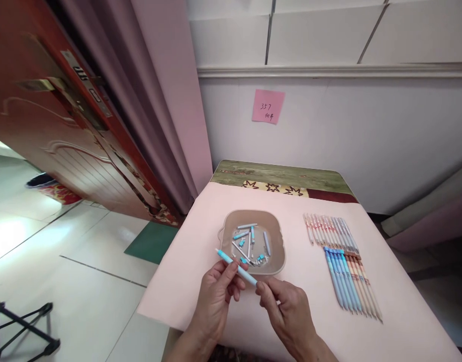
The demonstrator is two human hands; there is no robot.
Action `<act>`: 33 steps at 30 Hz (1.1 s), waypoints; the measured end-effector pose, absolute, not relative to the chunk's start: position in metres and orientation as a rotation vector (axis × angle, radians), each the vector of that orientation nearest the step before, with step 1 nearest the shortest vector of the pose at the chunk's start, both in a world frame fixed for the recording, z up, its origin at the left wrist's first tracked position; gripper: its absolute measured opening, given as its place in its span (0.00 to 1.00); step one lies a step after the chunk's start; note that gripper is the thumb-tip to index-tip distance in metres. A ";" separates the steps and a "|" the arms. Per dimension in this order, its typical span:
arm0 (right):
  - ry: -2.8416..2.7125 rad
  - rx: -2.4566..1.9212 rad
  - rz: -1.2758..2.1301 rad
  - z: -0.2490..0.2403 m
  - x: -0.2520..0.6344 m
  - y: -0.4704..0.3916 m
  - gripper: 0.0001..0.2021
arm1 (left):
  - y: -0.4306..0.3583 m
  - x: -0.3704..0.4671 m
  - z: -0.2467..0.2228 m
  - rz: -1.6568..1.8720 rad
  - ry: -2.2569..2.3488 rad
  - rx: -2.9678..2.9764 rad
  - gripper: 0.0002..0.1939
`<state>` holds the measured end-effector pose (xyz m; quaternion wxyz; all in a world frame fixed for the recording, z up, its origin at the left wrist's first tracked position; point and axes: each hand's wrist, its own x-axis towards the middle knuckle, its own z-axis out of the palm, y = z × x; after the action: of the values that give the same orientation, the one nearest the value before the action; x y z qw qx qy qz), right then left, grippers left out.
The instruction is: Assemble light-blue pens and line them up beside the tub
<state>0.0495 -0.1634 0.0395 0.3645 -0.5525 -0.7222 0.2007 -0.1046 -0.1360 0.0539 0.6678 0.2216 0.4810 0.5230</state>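
Note:
A light blue pen [246,275] is held slantwise between my two hands, in front of the basin. My left hand [218,290] pinches its middle between thumb and fingers. At the lower right end, my right hand [285,302] grips the pen with closed fingers, hiding its tip. Just beyond the hands stands a beige basin [279,236]. Inside it lie loose pen parts: a blue barrel [267,243], a thin refill tube [249,245], small blue pieces [259,258] and several tiny bits too small to name.
At right on the pink-covered table [185,271] lie rows of pens: clear-and-red ones [323,231], blue ones [342,279] and beige ones [362,286]. A pink note [268,106] sticks to the wall. The red door [76,136] and a folding stool's legs [25,327] are at left.

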 end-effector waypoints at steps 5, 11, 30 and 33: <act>-1.795 -1.392 0.451 0.038 0.050 -0.162 0.07 | -0.136 -0.103 0.055 1.193 1.091 0.535 0.11; -1.807 -1.335 0.334 0.038 0.050 -0.164 0.05 | -0.139 -0.098 0.054 1.172 1.036 0.459 0.12; -1.567 -1.320 1.320 0.040 0.040 -0.167 0.14 | -0.154 -0.109 0.039 1.106 1.182 0.538 0.12; -1.728 -1.425 1.043 0.040 0.035 -0.172 0.12 | -0.157 -0.111 0.035 1.080 1.174 0.549 0.13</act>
<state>0.0348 -0.1717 0.0404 0.3293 -0.5446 -0.6604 0.3985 -0.1112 -0.1565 0.0353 0.6647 0.2429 0.5200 0.4783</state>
